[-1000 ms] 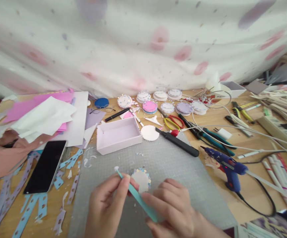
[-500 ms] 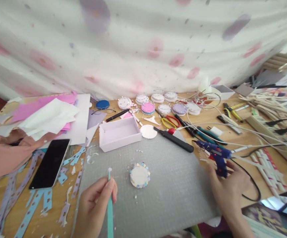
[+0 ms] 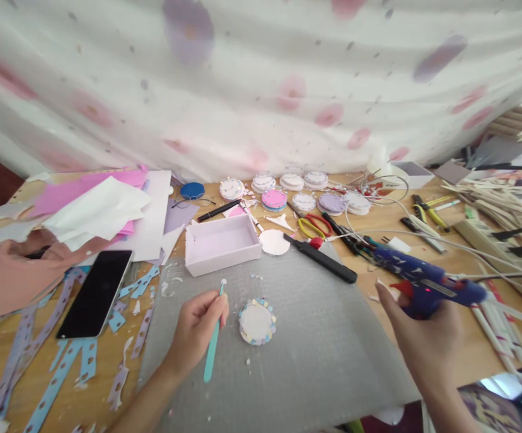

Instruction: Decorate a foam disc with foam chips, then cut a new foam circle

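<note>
The left hand (image 3: 200, 325) pinches the tweezers (image 3: 212, 350), best held steady, while the right hand (image 3: 427, 340) grips the glue gun (image 3: 430, 279), best lifted clear of the far cable (image 3: 472, 246).

I record bright, soft light across my feed, the pale curtain (image 3: 252, 78) lit over its full width, the upper right corner washing towards white, and weak, soft-edged shadows on the grey mat (image 3: 319, 355). I note a small red glow on the glue gun (image 3: 432, 279) and glare off a glossy surface (image 3: 499, 385) at lower right. Wide-angle stretch distorts the margins, the wooden sticks (image 3: 491, 187) read soft, and the right hand (image 3: 435, 343) lacks fine detail.
</note>
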`<action>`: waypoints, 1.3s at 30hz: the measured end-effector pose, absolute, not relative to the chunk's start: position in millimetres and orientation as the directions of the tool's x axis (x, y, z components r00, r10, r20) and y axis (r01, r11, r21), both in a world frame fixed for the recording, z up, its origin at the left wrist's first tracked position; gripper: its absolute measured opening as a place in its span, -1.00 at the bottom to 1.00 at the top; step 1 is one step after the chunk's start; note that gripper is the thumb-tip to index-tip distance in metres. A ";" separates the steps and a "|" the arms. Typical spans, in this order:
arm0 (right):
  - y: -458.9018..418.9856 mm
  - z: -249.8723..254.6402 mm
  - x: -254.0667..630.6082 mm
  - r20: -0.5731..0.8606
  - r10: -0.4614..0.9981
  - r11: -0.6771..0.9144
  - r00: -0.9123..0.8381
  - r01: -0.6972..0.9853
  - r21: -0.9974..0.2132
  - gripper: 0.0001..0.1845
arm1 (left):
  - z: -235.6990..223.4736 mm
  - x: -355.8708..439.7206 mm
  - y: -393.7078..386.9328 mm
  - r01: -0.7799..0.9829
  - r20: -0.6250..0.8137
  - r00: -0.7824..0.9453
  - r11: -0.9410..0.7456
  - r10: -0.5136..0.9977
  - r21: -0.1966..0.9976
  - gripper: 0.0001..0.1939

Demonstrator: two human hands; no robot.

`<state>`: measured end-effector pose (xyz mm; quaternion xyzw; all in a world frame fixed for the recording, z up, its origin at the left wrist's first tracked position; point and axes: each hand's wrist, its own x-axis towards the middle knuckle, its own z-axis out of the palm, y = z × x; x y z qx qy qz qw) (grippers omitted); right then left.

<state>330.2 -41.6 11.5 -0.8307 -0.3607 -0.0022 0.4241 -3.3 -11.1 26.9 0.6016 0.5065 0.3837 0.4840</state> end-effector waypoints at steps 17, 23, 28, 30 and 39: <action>6.2 -26.9 226.3 0.293 0.935 0.106 0.201 0.631 -0.768 -0.77 | -0.8 0.6 22.6 0.321 -0.115 0.390 -0.018 0.914 0.947 -0.55; 8.7 -21.3 224.6 0.245 0.948 0.072 0.202 0.615 -0.786 -0.82 | 0.2 0.6 24.7 0.335 -0.086 0.440 -0.075 0.894 0.939 -0.57; 5.6 -25.9 226.6 0.271 0.947 0.103 0.173 0.635 -0.766 -0.79 | -2.4 1.8 23.9 0.352 -0.061 0.452 -0.115 0.890 0.929 -0.56; 5.3 -27.1 227.1 0.286 0.943 0.116 0.168 0.641 -0.759 -0.78 | -3.6 1.5 23.1 0.356 -0.058 0.454 -0.121 0.889 0.927 -0.56; 5.3 -26.2 227.3 0.322 0.935 0.152 0.149 0.650 -0.744 -0.79 | -1.5 1.2 23.0 0.331 -0.052 0.451 -0.113 0.891 0.937 -0.58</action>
